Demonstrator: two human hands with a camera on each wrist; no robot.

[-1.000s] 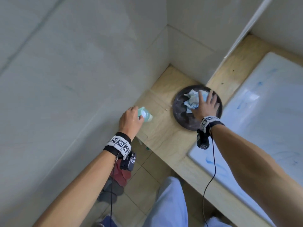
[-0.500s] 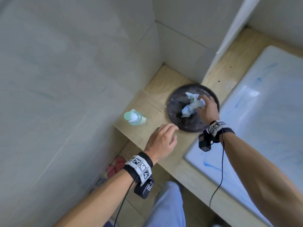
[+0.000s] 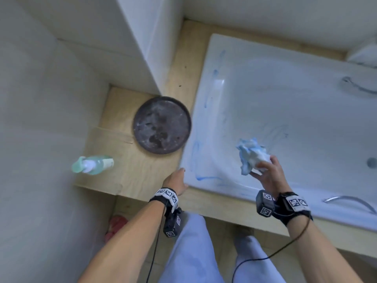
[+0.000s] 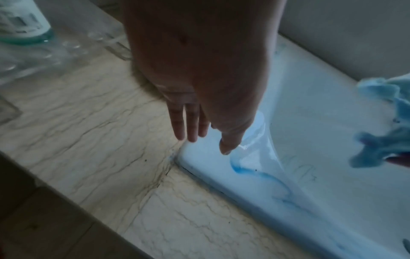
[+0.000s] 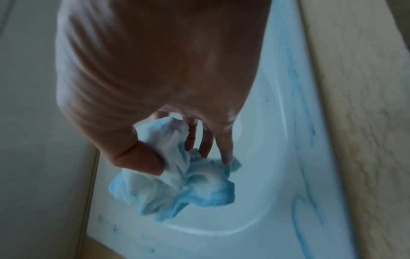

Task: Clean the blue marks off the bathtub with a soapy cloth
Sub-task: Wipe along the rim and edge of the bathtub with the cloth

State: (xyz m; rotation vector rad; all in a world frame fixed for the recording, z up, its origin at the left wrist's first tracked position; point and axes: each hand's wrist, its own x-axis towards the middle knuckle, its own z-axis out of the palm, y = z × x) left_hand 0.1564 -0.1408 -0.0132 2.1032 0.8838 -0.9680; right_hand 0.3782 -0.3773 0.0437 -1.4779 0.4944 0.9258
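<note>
My right hand [image 3: 265,170] pinches a crumpled white cloth stained blue [image 3: 252,155] and holds it in the air above the near left end of the white bathtub [image 3: 295,111]. In the right wrist view thumb and fingers grip the cloth [image 5: 177,178]. Blue marks [image 3: 206,177] streak the tub's left rim and near corner; the same blue marks [image 4: 255,170] curl along the corner in the left wrist view. My left hand [image 3: 177,178] hangs with straight fingers [image 4: 190,126] over the tub's near left corner, holding nothing.
A dark round tray [image 3: 162,125] lies bare on the wooden ledge [image 3: 130,174] left of the tub. A green soap bottle [image 3: 92,164] lies on its side near the ledge's left edge. Grey walls close in at left and behind. Metal handles [image 3: 353,200] sit on the tub's rims.
My right hand lifted the cloth off the dark tray and carried it right, over the tub. My left hand left the soap bottle on the ledge and moved right to the tub corner.
</note>
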